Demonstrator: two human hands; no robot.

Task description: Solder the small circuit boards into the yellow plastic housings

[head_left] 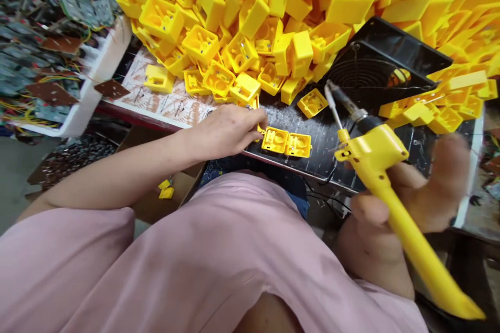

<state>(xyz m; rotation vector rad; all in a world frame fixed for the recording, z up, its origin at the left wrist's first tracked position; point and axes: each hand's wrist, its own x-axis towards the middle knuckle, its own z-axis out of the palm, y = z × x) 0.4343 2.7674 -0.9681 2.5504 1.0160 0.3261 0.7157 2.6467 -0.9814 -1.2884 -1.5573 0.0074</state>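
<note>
My right hand [422,197] holds a yellow soldering gun [375,151] with a metal tip and a thin feed tube beside it, pointing up and left. Some of its fingers are blurred. Over the table's front edge, my left hand [230,127] is closed, its fingertips on a small yellow plastic case [261,124] that they partly cover. Just right of those fingertips, two open yellow cases [287,142] lie side by side, with small metal parts inside. The soldering tip is above the table, apart from these cases.
A big heap of yellow cases [242,10] covers the back of the table. A black fan [386,62] leans among them at right. On the left, a white foam box [97,83] holds circuit boards and wires. Below the table, a cardboard box [182,187] contains some yellow pieces.
</note>
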